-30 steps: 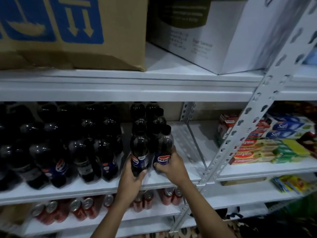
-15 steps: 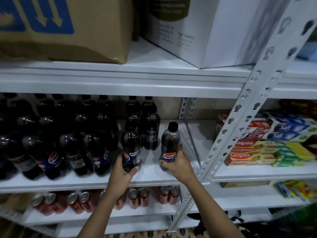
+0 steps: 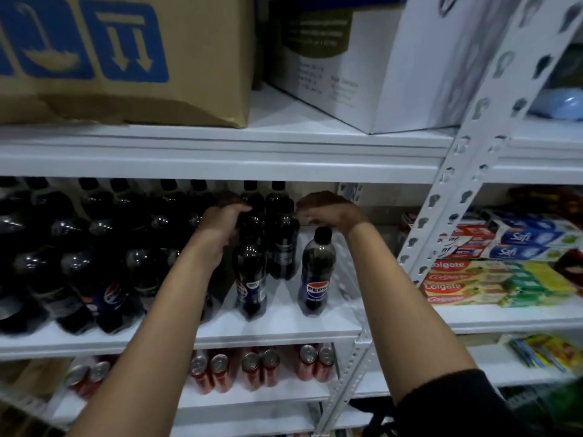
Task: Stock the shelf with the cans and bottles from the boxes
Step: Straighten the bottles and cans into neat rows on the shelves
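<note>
Dark Pepsi bottles fill the left of the white middle shelf (image 3: 284, 332). Two bottles stand free at the front of the row: one (image 3: 250, 279) below my left wrist and one with its label facing me (image 3: 315, 272) under my right wrist. My left hand (image 3: 220, 228) reaches past them and curls around the upper part of a second-row Pepsi bottle (image 3: 252, 220). My right hand (image 3: 328, 212) arches over the free bottle, with its fingertips at the shoulder of the back bottle beside it (image 3: 284, 234). Red cans (image 3: 258, 367) stand on the shelf below.
A cardboard box (image 3: 126, 58) and a white box (image 3: 378, 58) sit on the top shelf. A slotted white upright (image 3: 457, 184) divides the bays. Toothpaste cartons (image 3: 473, 279) are stacked in the right bay. Bare shelf lies right of the front bottles.
Both hands let go of the two front bottles, which now stand on the shelf, and moved up and back to the bottles behind them.
</note>
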